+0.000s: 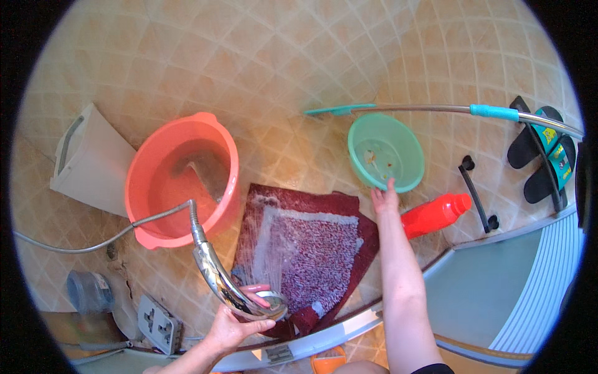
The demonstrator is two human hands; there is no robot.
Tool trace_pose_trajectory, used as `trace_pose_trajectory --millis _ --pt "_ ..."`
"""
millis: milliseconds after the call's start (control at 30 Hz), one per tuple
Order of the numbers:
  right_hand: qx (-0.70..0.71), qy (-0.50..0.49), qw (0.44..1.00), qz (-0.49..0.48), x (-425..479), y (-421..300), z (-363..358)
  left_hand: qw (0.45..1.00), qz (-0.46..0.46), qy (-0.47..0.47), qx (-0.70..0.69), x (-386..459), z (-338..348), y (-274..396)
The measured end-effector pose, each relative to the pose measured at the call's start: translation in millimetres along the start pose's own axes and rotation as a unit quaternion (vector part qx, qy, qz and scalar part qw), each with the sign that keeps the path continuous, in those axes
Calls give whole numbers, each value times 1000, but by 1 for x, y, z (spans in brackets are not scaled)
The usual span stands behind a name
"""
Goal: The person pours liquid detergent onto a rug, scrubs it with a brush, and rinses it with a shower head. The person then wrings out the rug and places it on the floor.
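My left hand (229,325) is closed around a chrome handheld shower head (217,276), and fine streams of water leave it. The spray falls on the left part of a dark red mat (317,252) with a pale border and shaggy pile, which lies wet on the tiles. Farther off, my right hand (387,201) is at the near rim of a green plastic basin (385,152), with a digit over the rim. Some water and small scraps sit in that basin. Beside my right forearm lies a red plastic bottle (437,215), partly hidden by the arm.
Left of the mat stands a coral tub (182,180) holding water, crossed by the metal hose (161,216). A white bin (93,163) is beside it. A long-handled squeegee (420,108) spans the upper right, towards slippers (544,156) on a wall rack. A door track (336,334) runs nearby.
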State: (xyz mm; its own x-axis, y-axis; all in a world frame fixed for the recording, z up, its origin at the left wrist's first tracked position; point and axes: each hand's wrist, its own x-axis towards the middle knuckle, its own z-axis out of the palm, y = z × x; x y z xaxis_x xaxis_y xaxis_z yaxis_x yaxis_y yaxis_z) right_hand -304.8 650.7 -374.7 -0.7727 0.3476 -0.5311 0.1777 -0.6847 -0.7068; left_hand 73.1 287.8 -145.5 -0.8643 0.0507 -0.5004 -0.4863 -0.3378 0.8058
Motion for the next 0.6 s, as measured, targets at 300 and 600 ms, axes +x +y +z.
trace_pose_trajectory --millis 300,600 --pt "-85 113 952 -271 -7 -17 5 998 41 -32 16 0 4 -3" --pt "-167 -30 977 -129 -251 49 -1 998 52 -6 -31 -11 10 24"
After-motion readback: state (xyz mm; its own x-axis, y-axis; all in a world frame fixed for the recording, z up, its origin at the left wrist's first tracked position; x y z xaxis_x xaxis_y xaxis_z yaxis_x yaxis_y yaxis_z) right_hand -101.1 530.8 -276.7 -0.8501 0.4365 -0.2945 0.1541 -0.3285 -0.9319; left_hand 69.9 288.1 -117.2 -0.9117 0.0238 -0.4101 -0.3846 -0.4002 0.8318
